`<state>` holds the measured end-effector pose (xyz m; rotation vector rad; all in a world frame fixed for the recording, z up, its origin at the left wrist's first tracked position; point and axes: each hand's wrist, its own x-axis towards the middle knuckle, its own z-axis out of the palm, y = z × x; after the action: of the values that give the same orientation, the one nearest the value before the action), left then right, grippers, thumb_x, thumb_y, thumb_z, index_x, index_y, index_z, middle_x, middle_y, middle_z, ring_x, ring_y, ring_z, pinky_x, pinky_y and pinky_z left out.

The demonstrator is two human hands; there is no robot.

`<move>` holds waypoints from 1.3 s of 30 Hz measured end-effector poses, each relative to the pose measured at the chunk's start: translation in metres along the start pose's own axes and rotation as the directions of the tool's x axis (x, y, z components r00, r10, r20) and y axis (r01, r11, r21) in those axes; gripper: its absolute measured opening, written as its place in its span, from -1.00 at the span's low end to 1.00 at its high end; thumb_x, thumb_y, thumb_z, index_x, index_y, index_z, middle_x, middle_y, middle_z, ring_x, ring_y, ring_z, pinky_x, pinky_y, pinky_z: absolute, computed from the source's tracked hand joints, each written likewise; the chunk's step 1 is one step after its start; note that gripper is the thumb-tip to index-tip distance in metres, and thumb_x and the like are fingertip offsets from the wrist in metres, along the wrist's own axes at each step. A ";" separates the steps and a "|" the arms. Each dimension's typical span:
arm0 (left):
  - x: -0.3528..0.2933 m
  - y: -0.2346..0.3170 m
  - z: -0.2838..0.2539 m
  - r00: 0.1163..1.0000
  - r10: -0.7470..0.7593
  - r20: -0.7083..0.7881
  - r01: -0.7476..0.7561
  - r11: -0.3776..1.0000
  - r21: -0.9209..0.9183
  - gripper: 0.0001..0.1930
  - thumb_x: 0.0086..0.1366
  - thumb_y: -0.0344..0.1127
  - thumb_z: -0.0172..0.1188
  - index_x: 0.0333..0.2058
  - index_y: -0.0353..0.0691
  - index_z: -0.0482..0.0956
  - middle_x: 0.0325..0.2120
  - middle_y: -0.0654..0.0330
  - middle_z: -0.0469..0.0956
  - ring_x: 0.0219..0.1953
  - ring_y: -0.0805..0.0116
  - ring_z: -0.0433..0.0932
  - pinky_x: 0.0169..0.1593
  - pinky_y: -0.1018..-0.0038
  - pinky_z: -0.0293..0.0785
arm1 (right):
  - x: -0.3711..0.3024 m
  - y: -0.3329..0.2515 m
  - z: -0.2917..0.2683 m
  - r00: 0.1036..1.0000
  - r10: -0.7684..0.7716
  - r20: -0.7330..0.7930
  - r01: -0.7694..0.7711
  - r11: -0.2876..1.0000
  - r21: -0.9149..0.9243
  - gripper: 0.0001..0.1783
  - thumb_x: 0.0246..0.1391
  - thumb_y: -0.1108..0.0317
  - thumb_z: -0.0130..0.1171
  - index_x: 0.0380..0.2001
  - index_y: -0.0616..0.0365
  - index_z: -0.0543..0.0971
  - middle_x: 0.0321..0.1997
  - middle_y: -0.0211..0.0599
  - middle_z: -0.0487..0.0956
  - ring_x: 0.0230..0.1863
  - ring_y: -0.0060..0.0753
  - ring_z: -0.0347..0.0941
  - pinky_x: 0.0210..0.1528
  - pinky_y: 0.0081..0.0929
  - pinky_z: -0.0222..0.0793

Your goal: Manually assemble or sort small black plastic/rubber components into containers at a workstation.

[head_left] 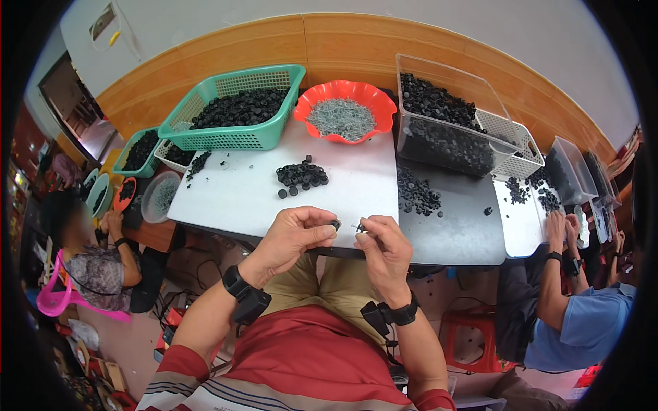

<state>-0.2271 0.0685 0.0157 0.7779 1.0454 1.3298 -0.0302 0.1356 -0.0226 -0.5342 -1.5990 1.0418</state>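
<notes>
My left hand [300, 231] pinches a small round black part [335, 224] between thumb and fingertips, just over the front edge of the white board [233, 195]. Close beside it, my right hand [385, 246] is closed on a thin metal pin [356, 227] with a dark piece at its end; too small to make out more. The two parts are a little apart. Beyond my hands lies a loose pile of round black parts [302, 174]. Further back, a red scalloped bowl [386, 103] holds many thin silvery metal pieces [341, 118].
A green basket [205, 142] of black parts stands at the back left, a clear bin [445, 130] at the back right. Loose black pieces [417, 192] lie on the dark tabletop [452, 236]. Co-workers sit left [103, 267] and right [576, 315]; a red stool [473, 342] stands right.
</notes>
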 end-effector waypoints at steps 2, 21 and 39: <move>-0.001 -0.001 -0.001 1.000 -0.020 0.010 0.021 0.999 -0.043 -0.72 0.34 -0.49 0.30 0.00 -0.40 0.59 -0.25 0.14 0.66 -0.25 0.44 0.67 -0.09 0.55 0.67 | 0.000 -0.002 0.000 1.000 0.001 0.002 -0.001 1.000 -0.006 -0.74 0.13 0.62 0.32 -0.08 0.30 0.65 -0.17 -0.25 0.58 -0.36 -0.59 0.45 -0.37 -0.64 0.37; -0.002 -0.007 -0.006 0.998 -0.019 0.065 0.035 0.968 -0.248 -0.76 0.37 -0.55 0.23 0.00 -0.37 0.59 -0.15 0.07 0.68 -0.19 0.38 0.72 -0.08 0.53 0.74 | 0.002 -0.007 0.000 1.000 -0.003 0.024 0.004 1.000 -0.006 -0.75 0.14 0.58 0.33 -0.09 0.29 0.64 -0.18 -0.25 0.58 -0.36 -0.56 0.47 -0.32 -0.63 0.40; -0.005 -0.014 -0.002 0.995 -0.052 0.080 0.080 0.911 -0.404 -0.75 0.41 -0.48 0.19 0.04 -0.34 0.57 -0.16 0.06 0.65 -0.19 0.37 0.67 -0.09 0.52 0.73 | 0.007 -0.020 0.005 0.992 -0.110 0.060 0.114 0.992 -0.058 -0.75 0.13 0.58 0.33 -0.09 0.28 0.64 -0.16 -0.19 0.58 -0.37 -0.50 0.52 -0.34 -0.57 0.46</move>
<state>-0.2236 0.0618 0.0031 0.4644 0.6983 1.3918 -0.0327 0.1288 -0.0019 -0.4539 -1.6954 0.9339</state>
